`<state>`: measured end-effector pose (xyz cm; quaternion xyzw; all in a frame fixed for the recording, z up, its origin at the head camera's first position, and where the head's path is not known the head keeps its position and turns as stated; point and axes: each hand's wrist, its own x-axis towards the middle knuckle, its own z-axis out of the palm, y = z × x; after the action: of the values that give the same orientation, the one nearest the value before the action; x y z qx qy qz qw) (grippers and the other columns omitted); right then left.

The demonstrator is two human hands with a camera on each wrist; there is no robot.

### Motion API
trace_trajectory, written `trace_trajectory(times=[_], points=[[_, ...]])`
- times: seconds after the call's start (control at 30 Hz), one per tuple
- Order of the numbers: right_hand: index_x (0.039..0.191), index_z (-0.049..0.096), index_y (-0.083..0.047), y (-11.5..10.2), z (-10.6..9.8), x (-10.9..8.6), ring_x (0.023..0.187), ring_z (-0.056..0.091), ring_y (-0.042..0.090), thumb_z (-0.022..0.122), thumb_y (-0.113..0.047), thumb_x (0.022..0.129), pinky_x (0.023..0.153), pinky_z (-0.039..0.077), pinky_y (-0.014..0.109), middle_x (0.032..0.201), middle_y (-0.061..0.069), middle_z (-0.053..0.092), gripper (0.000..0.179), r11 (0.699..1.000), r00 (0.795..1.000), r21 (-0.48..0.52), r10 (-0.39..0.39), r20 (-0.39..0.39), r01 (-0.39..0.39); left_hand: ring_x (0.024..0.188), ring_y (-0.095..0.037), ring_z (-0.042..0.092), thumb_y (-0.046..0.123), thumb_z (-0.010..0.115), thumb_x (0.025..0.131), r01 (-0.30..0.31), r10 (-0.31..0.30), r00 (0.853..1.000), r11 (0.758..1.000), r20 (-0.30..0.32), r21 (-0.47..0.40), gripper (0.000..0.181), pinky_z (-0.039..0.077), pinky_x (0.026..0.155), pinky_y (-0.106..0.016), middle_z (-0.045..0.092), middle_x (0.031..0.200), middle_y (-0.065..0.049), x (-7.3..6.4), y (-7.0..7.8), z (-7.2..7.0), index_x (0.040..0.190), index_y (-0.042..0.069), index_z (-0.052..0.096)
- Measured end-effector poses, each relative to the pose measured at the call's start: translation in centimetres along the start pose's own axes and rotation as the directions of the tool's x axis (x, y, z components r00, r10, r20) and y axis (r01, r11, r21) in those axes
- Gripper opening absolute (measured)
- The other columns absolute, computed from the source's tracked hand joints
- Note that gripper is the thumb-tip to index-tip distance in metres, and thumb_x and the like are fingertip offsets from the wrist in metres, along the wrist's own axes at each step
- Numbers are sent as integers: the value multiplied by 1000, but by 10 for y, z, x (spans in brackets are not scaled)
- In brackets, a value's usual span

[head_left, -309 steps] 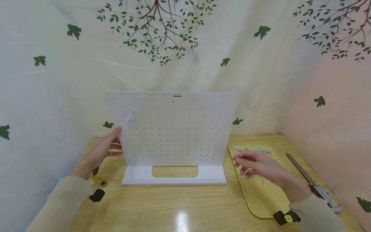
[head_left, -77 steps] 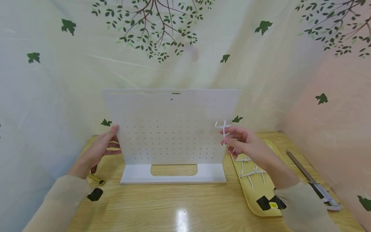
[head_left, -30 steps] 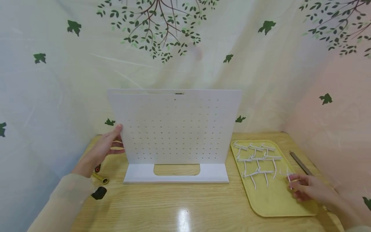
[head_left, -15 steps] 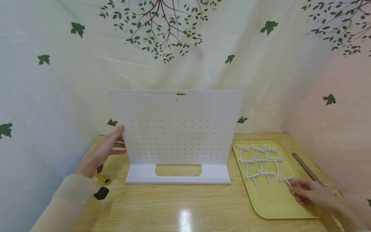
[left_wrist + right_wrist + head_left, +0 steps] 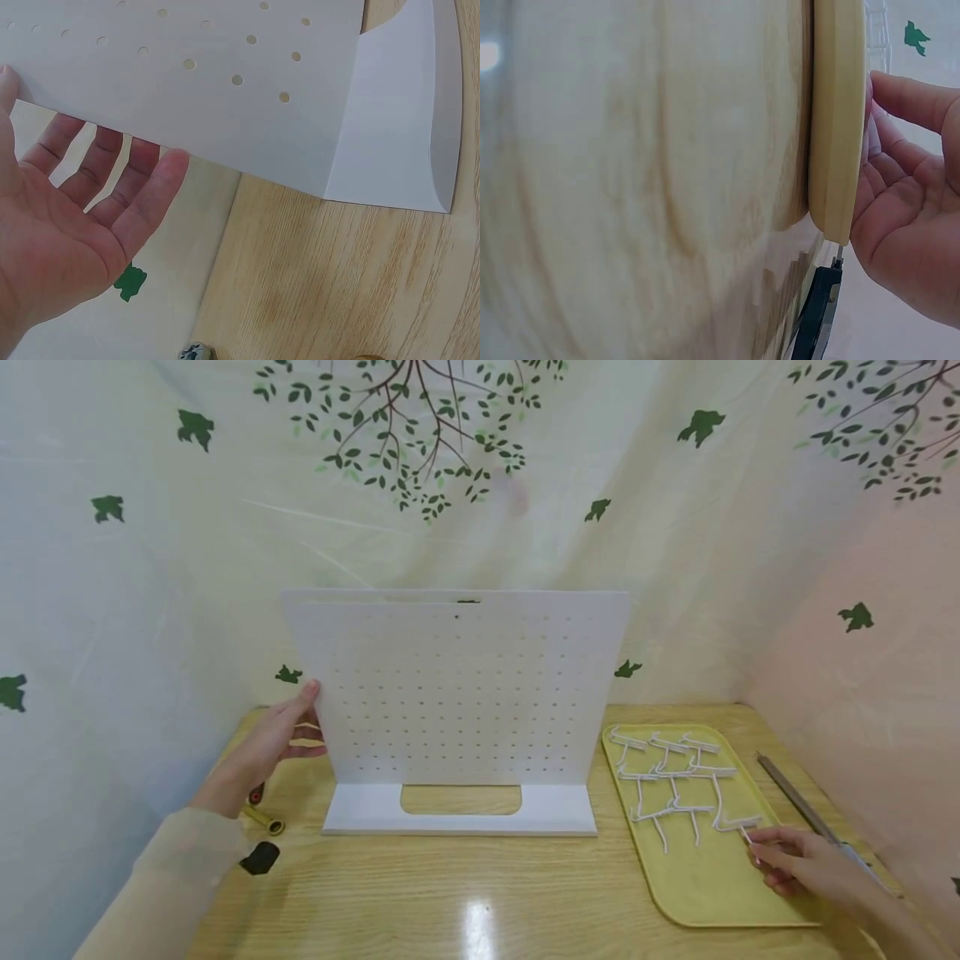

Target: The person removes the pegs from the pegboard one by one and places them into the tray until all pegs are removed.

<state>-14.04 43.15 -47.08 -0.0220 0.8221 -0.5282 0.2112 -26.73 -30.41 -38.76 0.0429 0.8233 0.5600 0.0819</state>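
Note:
A white pegboard (image 5: 465, 693) stands upright on its white base in the head view. My left hand (image 5: 264, 745) holds its left edge. In the left wrist view the thumb is at the front face and the fingers (image 5: 154, 191) reach behind the board. At the right, my right hand (image 5: 813, 862) pinches the stem of a white wire pegboard hook (image 5: 738, 823) low over the yellow tray (image 5: 720, 893). Several similar hooks (image 5: 675, 772) lie in rows on that tray. In the right wrist view the tray wall hides most of the held hook.
A vernier caliper (image 5: 798, 802) lies right of the tray, partly behind my right hand. Beside my left forearm are a brass-coloured ring-ended piece (image 5: 266, 821) and a red-and-black end of something (image 5: 257, 793). A patterned curtain (image 5: 480, 543) surrounds the wooden table (image 5: 375, 893).
The hook on the board's upper left 10.3 s ago is gone from there. My right hand has carried a hook from near the board's right edge down to the tray. My left hand stays put.

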Motion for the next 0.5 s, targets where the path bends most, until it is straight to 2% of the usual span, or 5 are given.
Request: trace_trajectory(times=[0.13, 0.5], points=[[134, 38, 23, -2, 1, 1, 78, 66, 13, 50, -19, 109, 68, 61, 31, 98, 3, 67, 51, 1000, 1000, -10, -4, -1, 4, 107, -33, 62, 71, 34, 100, -3, 3, 1000, 1000, 6, 4, 81, 58, 89, -47, 57, 123, -23, -1, 1, -1, 133, -1, 52], [139, 34, 23, -2, 1, -1, 81, 67, 15, 50, -20, 109, 70, 61, 32, 101, 4, 69, 55, 1000, 1000, -9, 14, -9, -14, 106, -32, 64, 67, 34, 102, -7, 7, 1000, 1000, 10, -3, 78, 58, 89, -48, 58, 123, -23, -1, 2, -1, 131, -2, 52]])
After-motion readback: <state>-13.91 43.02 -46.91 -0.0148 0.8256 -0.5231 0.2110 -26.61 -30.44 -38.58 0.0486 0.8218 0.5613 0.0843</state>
